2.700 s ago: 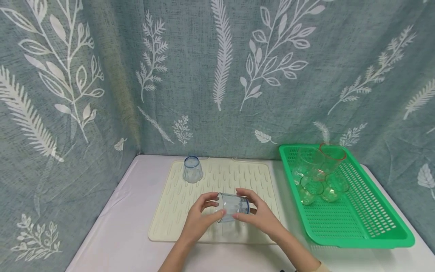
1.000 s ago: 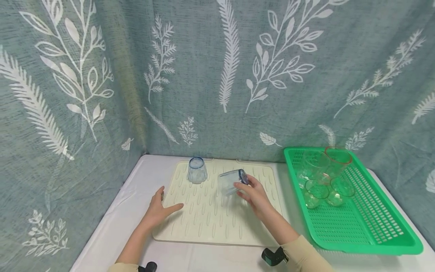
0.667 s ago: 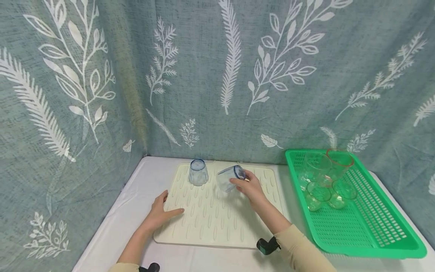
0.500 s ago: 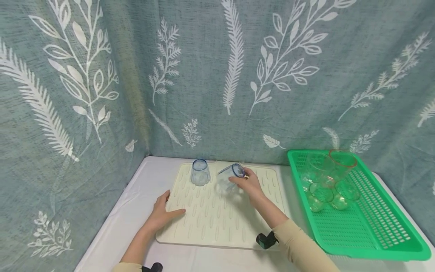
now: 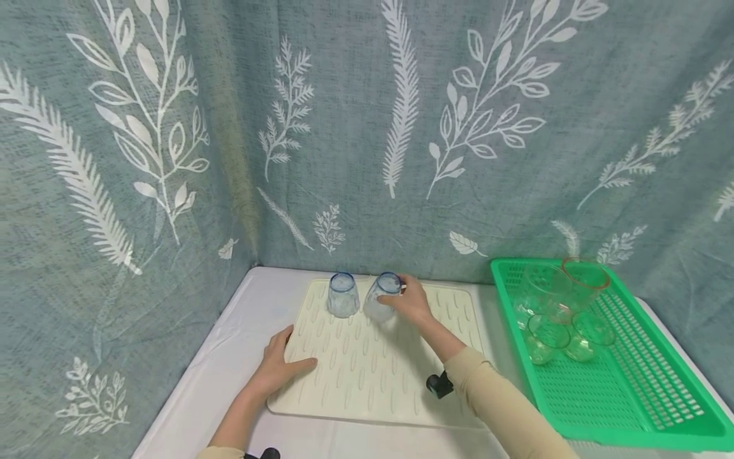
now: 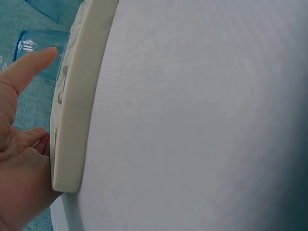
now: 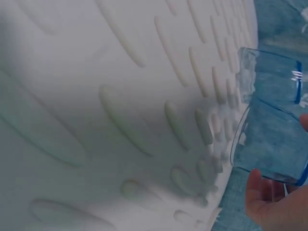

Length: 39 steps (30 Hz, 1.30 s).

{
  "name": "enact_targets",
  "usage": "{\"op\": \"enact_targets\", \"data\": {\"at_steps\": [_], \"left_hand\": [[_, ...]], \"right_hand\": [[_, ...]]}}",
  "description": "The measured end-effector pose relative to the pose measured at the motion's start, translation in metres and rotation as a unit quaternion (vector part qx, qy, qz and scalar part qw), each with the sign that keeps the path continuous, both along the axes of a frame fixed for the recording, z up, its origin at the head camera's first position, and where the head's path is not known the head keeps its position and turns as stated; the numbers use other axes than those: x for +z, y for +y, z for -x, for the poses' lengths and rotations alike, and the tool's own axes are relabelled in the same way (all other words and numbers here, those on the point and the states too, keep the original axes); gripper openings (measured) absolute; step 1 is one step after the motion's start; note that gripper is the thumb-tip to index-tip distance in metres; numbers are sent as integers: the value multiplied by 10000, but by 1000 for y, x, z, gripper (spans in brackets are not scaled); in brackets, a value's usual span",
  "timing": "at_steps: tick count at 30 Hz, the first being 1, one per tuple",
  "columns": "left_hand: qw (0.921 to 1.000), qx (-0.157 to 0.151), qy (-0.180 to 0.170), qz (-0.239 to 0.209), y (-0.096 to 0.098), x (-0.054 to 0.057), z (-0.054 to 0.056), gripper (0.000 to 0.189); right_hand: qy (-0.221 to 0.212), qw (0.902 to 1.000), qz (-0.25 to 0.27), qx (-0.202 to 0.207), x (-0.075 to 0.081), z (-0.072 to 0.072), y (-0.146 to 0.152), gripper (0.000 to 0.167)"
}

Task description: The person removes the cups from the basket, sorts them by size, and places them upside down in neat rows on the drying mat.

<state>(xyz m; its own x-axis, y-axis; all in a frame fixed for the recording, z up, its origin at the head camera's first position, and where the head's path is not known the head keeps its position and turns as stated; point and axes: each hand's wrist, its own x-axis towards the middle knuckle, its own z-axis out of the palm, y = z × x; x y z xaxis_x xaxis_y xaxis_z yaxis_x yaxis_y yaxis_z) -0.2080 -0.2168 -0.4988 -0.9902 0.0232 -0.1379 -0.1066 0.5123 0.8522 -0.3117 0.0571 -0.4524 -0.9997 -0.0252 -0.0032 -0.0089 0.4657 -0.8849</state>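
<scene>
A clear glass with a blue base (image 5: pixel 374 307) stands base-up and slightly tilted at the back of the cream ridged mat (image 5: pixel 355 395). My right hand (image 5: pixel 414 306) grips it from the right, fingers and thumb around its side. In the right wrist view, the held glass (image 7: pixel 269 142) has its mouth at or close to the mat; contact is hard to tell. Just left of it, a matching glass (image 5: pixel 343 298) sits upside down. My left hand (image 5: pixel 276 370) rests by the mat's left edge, thumb extended over it and holding nothing; the left wrist view shows the thumb (image 6: pixel 31 67) spread.
On the right stands a green plastic basket (image 5: pixel 622 435). Its back part contains a red-rimmed glass (image 5: pixel 586 274), a taller clear glass (image 5: pixel 545 280) and two smaller greenish-yellow glasses (image 5: pixel 547 335). A patterned curtain (image 5: pixel 355 159) hangs behind the white table (image 5: pixel 229 338).
Both hands held the glass sideways at first; the left then released it and moved to the mat's left edge. The right hand carried the glass back beside the other, turning it base-up.
</scene>
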Motion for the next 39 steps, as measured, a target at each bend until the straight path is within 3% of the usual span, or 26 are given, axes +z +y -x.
{"op": "enact_targets", "data": {"at_steps": [18, 27, 31, 39], "left_hand": [[9998, 46, -25, -178, -1, -4, 2, 102], [9998, 30, -29, -182, 2, -3, 3, 102], [9999, -18, -44, -133, 4, -1, 2, 101], [9999, -27, -125, -4, 0, 2, 2, 101]], "right_hand": [[588, 9942, -789, 434, -9, 8, -8, 72], [457, 9947, -781, 491, -8, 7, -4, 72], [364, 9972, -544, 365, -6, 1, 1, 72], [27, 9984, 558, 35, 4, -25, 12, 66]]}}
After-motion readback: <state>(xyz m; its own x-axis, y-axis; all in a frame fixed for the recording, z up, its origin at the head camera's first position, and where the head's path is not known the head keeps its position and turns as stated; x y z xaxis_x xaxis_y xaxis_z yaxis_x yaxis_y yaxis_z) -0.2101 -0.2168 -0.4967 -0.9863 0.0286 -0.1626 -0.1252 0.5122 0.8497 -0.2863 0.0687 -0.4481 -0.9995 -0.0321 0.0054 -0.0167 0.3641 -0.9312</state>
